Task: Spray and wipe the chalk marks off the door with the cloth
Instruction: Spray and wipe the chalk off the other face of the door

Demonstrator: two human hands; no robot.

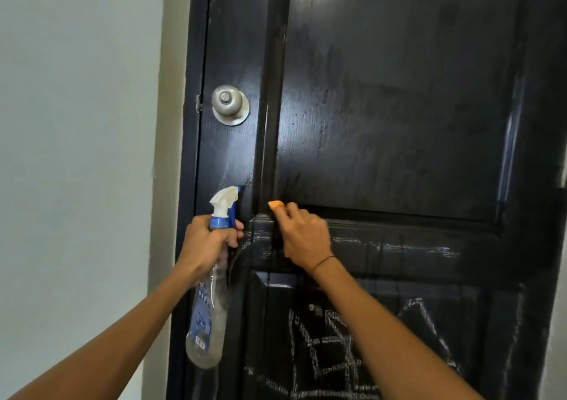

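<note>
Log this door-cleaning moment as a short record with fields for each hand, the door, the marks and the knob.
left hand: left hand grips the neck of a clear plastic spray bottle with a blue and white trigger head, nozzle close to the door
right hand: right hand presses a small orange cloth on the door's moulding
door: glossy black panelled door, upper panel streaky
marks: white chalk marks on the lower panel, unwiped
knob: round silver metal doorknob, untouched
</note>
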